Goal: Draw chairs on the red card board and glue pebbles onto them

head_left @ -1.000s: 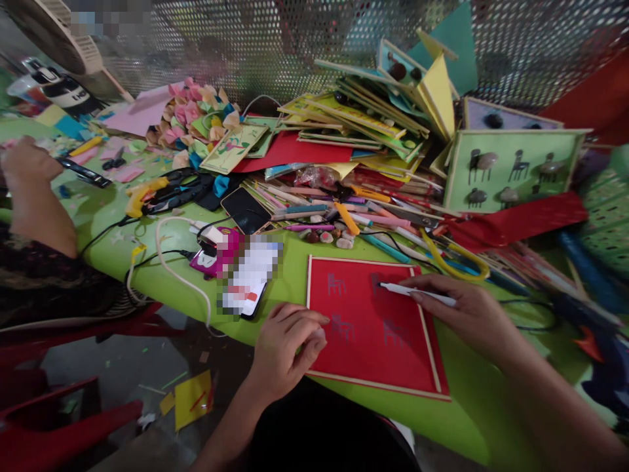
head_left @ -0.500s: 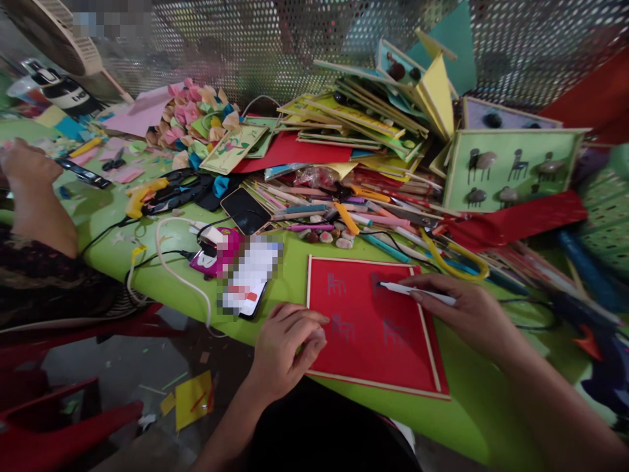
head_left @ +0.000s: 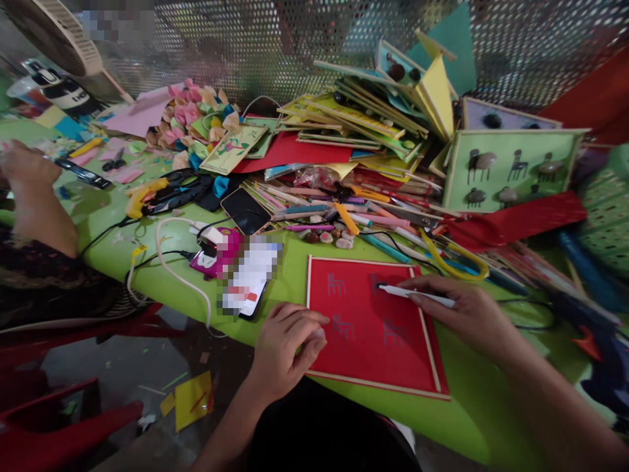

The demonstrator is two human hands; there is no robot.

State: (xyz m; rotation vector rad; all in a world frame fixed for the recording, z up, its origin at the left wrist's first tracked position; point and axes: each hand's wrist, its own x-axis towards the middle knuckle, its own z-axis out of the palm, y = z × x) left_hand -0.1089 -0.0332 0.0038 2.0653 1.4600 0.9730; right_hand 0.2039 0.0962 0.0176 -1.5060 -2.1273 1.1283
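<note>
In my right hand (head_left: 455,305) is a slim white marker (head_left: 417,295), its dark tip touching the red board (head_left: 373,360) near the upper right. Thin wooden strips edge the board along several sides. Several dark chair-like drawings (head_left: 337,284) show on the red surface; the one at the marker's tip is partly hidden. My left hand (head_left: 292,344) lies over the board's left edge with loosely bent fingers, open and holding nothing.
Left of the board lie a lit phone (head_left: 250,278) and a magenta power strip (head_left: 216,255) with cables. Pens, pebbles (head_left: 344,242) and stacked boards (head_left: 363,111) crowd the back. A green board with pebble figures (head_left: 515,170) leans at right. Another person's hand (head_left: 29,167) is far left.
The marker tip and my right hand have shifted very slightly at the upper right drawing. My left hand stays in place on the board's edge.
</note>
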